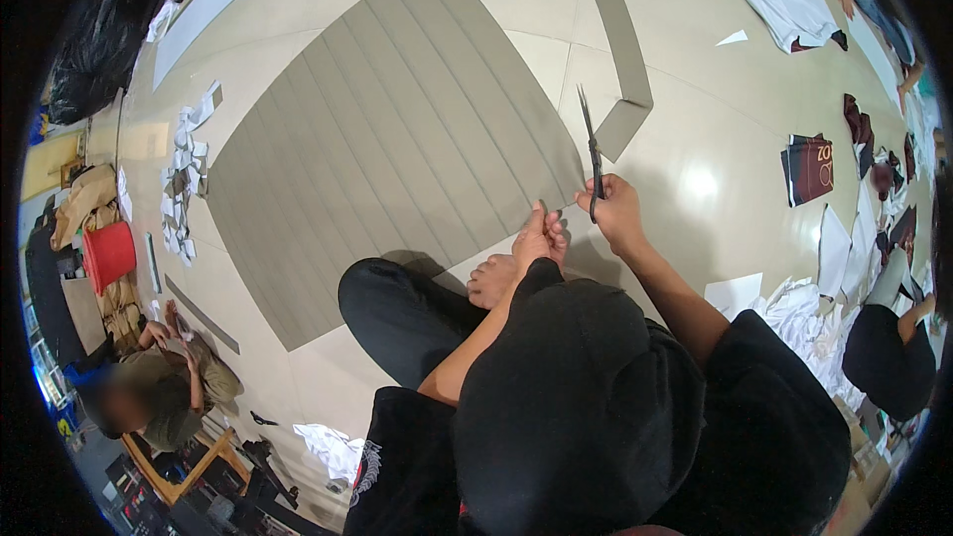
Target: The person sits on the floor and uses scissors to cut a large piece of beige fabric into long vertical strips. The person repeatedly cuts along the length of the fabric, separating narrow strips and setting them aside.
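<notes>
At the near right corner of a broad grey-brown sheet with long parallel ridges point(397, 139), the left hand point(536, 240) has thumb and fingers closed on the near edge. Just beside it, the right hand point(619, 214) has its fingers wrapped around slim dark metal scissors point(595, 153), thumb and fingertip apparently meeting the sheet's corner too; whether the blades are fully together I cannot tell. They point away from the body, close to the sheet's right edge, so a careless turn of the wrist could nick it. If the two grips pulled against each other, I judge the corner could crease or tear.

Nearer the body, a bare foot point(488, 283) and a black-trousered knee point(382, 306) sit right by the near edge; a shift of the leg might bend it. The sheet lies across a glossy cream tiled floor point(695, 104), where a tug could slide it. Beyond the scissors lies a bent grey-brown strip point(625, 45), apart from the sheet.
</notes>
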Tool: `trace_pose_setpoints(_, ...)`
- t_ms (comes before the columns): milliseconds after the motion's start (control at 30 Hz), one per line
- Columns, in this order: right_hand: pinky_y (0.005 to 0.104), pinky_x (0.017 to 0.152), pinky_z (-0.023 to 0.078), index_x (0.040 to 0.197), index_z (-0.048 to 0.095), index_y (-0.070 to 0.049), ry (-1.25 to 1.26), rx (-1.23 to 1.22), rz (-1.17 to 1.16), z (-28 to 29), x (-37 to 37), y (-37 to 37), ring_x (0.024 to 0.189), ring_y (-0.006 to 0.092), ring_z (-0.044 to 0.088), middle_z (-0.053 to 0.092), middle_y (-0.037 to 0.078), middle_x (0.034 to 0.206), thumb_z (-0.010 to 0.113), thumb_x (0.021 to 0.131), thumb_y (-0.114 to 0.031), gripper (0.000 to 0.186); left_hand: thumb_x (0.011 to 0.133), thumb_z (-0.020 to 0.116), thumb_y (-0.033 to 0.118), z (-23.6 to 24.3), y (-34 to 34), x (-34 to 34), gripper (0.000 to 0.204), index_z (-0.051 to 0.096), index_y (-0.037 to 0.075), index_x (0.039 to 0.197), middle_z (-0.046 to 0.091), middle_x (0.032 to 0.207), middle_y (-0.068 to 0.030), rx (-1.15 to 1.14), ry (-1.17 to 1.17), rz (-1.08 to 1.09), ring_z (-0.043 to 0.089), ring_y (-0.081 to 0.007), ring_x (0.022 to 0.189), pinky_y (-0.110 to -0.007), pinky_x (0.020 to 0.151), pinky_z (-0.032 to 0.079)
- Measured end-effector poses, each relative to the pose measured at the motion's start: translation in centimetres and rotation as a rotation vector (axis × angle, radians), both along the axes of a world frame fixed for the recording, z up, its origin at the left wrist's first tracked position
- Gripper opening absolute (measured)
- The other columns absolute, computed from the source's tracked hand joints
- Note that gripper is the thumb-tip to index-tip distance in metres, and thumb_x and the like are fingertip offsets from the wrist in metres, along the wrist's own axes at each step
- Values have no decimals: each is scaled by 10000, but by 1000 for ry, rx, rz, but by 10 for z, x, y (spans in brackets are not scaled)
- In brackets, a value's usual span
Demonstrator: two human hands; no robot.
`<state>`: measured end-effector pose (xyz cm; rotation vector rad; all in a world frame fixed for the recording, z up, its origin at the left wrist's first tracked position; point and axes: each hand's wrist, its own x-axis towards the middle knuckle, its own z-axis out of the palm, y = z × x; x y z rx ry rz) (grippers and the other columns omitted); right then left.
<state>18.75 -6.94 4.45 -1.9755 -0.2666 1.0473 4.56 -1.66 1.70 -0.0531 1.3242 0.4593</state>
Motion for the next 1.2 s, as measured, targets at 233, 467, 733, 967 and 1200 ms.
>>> trace_pose_setpoints(233,250,588,422,963,645,30,-115,-61,21,2,4,-13,641,95,542,612,13,743,838,798,-303,419,944,732,277,4,0,5,272,593,44,924,678,789,-56,118,71,-111,596,-111,585,-235,445,417)
trace_pose_setpoints(467,301,564,465,835,672,-3,273,-98,79,25,-11,-113,622,123,595,625,28,676,763,881,-471,479,925,752,287,-2,0,5,277,605,57,974,714,865,-57,105,87,-215,607,-115,599,-241,455,409)
trace_pose_setpoints(733,275,488,461,814,654,-34,532,-141,193,24,-13,-155,539,110,589,582,16,631,728,910,-502,483,962,701,327,12,-3,13,244,689,125,1098,699,898,56,76,101,-386,559,-52,660,-209,526,397)
trace_pose_setpoints(967,261,481,417,799,652,-22,486,-143,301,22,-27,-139,536,91,557,565,4,620,719,881,-577,565,953,710,321,13,-2,13,245,685,114,1080,698,890,43,84,137,-401,540,-60,647,-216,511,388)
trace_pose_setpoints(1200,276,494,427,864,702,-4,505,-98,203,-2,-38,-120,535,93,545,591,3,647,709,908,-529,527,919,756,305,17,-4,12,285,683,71,1065,711,894,-23,141,161,-390,578,-102,634,-233,475,395)
